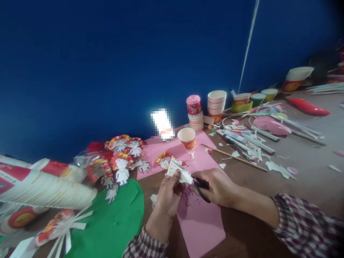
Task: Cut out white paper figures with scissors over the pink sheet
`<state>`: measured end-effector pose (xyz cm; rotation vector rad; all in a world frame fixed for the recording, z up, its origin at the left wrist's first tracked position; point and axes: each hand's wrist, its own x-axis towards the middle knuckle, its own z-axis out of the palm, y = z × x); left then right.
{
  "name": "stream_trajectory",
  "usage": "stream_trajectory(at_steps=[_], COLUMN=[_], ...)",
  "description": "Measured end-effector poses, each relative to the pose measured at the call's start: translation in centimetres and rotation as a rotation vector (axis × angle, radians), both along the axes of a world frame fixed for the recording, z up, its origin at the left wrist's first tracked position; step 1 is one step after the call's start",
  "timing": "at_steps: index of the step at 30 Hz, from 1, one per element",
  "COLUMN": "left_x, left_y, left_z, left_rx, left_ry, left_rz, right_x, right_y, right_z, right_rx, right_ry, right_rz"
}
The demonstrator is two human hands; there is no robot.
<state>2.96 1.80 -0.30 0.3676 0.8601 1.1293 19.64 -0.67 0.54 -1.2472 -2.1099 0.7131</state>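
Between the fingers of my left hand (170,195) is a small white piece of paper (179,171) with dark drawn lines. My right hand (217,186) grips a pair of scissors (202,191) by its dark handles. The blades meet the paper's right edge and are partly hidden by it. Beneath both hands lies a pink paper sheet (204,229) with dark marks on it. Just beyond the paper rests a red-and-yellow ring (161,159) with a drawn paper figure. A single paper cup (187,139) stands farther back on more pink paper.
Stacked paper cups (51,190) lie at the left, beside a green paper disc (107,222) and several cut-out paper figures (122,170). Markers (236,141), scraps and a thin wooden stick (239,157) spread at the right. A blue wall (120,71) rises behind the table.
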Motion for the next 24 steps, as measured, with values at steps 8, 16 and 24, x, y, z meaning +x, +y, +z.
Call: stream_trajectory(at_steps=[8,16,24], left_x=[-0.11,0.17,0.30], left_y=[-0.05,-0.19,-0.47], left_z=[-0.22,0.07,0.58], left_rx=[-0.033,0.054,0.047], left_ry=[0.006,0.086,0.033], left_rz=[0.003,-0.038,0.032], right_x=[0.00,-0.41,-0.56], right_y=[-0.05,0.47,0.54], right_z=[0.00,-0.38,-0.30], right_rx=[-0.070,-0.356,-0.443], right_ry=[0.074,0.366,0.430], right_rz=[0.020,0.037,0.036])
